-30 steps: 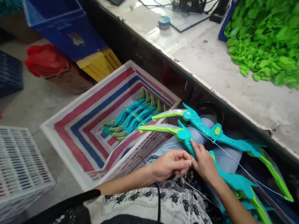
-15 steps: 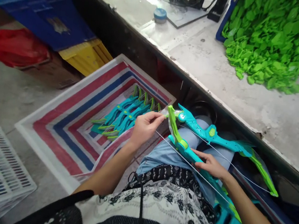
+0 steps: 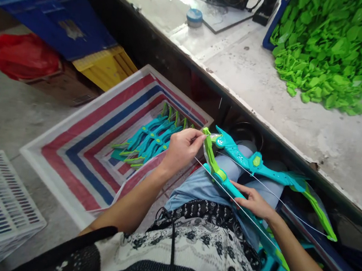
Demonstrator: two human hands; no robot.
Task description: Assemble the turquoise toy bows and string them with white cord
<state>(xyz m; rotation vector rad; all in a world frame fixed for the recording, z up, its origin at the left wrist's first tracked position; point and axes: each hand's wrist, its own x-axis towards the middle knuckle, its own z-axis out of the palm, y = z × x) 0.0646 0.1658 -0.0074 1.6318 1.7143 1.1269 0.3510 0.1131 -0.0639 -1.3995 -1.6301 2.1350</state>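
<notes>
You sat with a teal and green toy bow [image 3: 224, 180] lying across your lap, just below the edge of the worktop [image 3: 272, 94]. Your left hand [image 3: 181, 148] was raised at the bow's green upper tip, thumb and fingers pressed together in a pinch on the thin white string [image 3: 226, 194] where it met that tip. Your right hand [image 3: 254, 201] lay flat over the teal grip of the bow, fingers loosely spread, pressing it against your thigh.

A second bow [image 3: 263, 167] lay just beyond the first, nearer the worktop edge, with its own string stretched along it. To the left of the bow on your lap stood a crate lined with a red, white and blue striped bag [image 3: 77, 149], and a row of finished bows [image 3: 149, 140] lay inside it. On the worktop above, a heap of green plastic parts [image 3: 331, 44] spilled from a blue bin.

The string looked taut, so the pinch could have slipped and let it spring off the tip. The green limb was bent upward, and a harder pull might have strained or cracked it. The two strings ran close together and could have tangled. With only a flat hand steadying the grip, the bow could have slid off your lap.

No brand or writing could be read; a small pale mark near the second bow's tip may have been a logo, but it was too small to tell.
</notes>
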